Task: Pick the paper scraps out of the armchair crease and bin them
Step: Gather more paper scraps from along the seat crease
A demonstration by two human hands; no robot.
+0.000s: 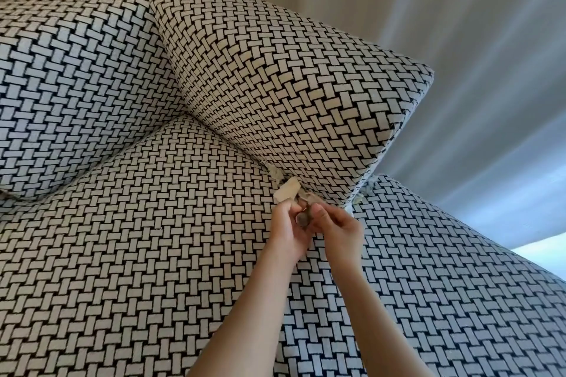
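Note:
The armchair [153,239] is covered in black-and-cream basket-weave fabric. Its crease [245,156] runs between the seat cushion and the side cushion [291,76]. A pale paper scrap [273,172] lies tucked in that crease. My left hand [289,223] pinches a beige paper scrap [288,190] just below the crease. My right hand [340,228] meets the left one, fingers closed around small scraps; what it holds is mostly hidden. More bits of scrap [364,191] show at the cushion's front corner.
The back cushion [76,86] rises on the left. Pale curtains [459,40] hang behind and to the right of the chair. A bright strip of floor or window [545,254] shows at the right edge. No bin is in view.

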